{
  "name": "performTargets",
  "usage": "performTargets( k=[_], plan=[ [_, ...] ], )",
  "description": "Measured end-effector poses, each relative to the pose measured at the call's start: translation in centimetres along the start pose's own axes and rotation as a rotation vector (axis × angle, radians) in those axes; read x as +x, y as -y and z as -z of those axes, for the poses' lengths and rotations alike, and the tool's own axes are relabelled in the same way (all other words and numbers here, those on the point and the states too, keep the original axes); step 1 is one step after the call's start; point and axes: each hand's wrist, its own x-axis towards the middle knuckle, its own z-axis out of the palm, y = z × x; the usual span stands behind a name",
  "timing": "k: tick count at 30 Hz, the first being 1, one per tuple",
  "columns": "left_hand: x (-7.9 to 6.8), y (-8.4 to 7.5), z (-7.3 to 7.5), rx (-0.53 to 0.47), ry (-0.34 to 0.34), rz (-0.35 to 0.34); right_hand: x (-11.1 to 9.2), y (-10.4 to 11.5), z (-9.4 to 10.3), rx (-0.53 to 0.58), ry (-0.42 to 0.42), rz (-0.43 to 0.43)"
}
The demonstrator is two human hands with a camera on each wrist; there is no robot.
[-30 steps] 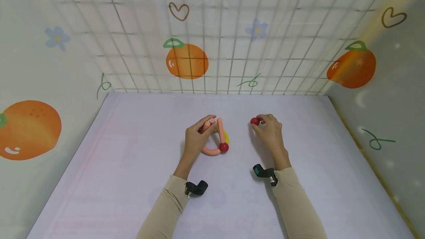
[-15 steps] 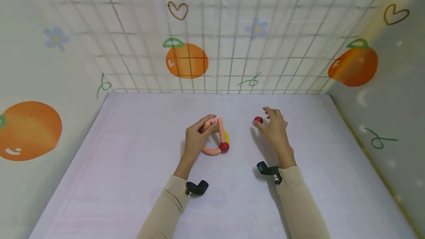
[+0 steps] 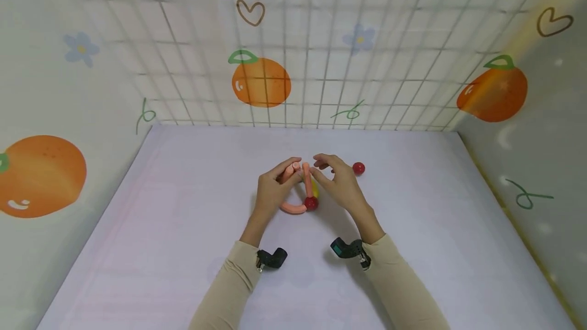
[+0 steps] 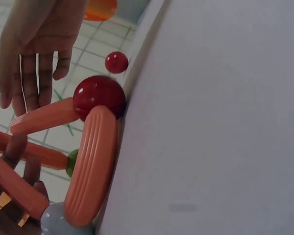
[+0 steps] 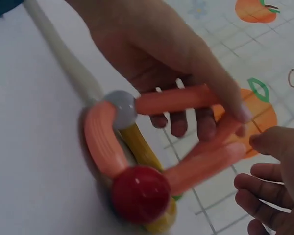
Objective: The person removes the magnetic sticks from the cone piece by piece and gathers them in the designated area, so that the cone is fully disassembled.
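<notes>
A building-toy frame of salmon-orange sticks and coloured balls stands on the table. My left hand (image 3: pixel 272 187) pinches the tops of two leaning orange sticks (image 5: pixel 179 99). A third orange stick (image 3: pixel 308 180) rises from a dark red ball (image 3: pixel 311 203). A curved orange stick (image 5: pixel 104 139) joins that ball to a grey ball (image 5: pixel 123 108) at the base. Behind are a curved yellow piece (image 5: pixel 141 147) and a green ball (image 4: pixel 72 163), partly hidden. My right hand (image 3: pixel 341 182) is beside the third stick's top, fingers loosely extended, holding nothing; whether its thumb touches the stick, I cannot tell.
One loose red ball (image 3: pixel 358 168) lies on the pale table (image 3: pixel 183 228), just beyond my right hand. A printed curtain (image 3: pixel 192 55) over a wire grid closes off the back, and similar sheets stand on both sides.
My right hand has let go of the loose red ball, leaving it on the table, and moved left to the frame. The left hand keeps its hold on the orange sticks.
</notes>
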Motion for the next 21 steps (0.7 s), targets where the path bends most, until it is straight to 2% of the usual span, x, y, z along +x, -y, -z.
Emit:
performTargets(
  k=[6,12,17,21],
  plan=[
    [0.2,0.0,0.7,0.134,0.046,-0.034,0.2,0.5,-1.4,0.072,0.012,-0.02],
    [0.3,0.3,0.8,0.141,0.073,-0.071,0.2,0.5,-1.6,0.093,0.028,-0.026],
    [0.2,0.2,0.8,0.104,0.065,-0.076,0.2,0.7,-0.6,0.101,0.027,0.047],
    [0.3,0.2,0.8,0.095,0.064,-0.078,0.0,0.8,1.4,0.084,0.065,0.112]
  ],
)
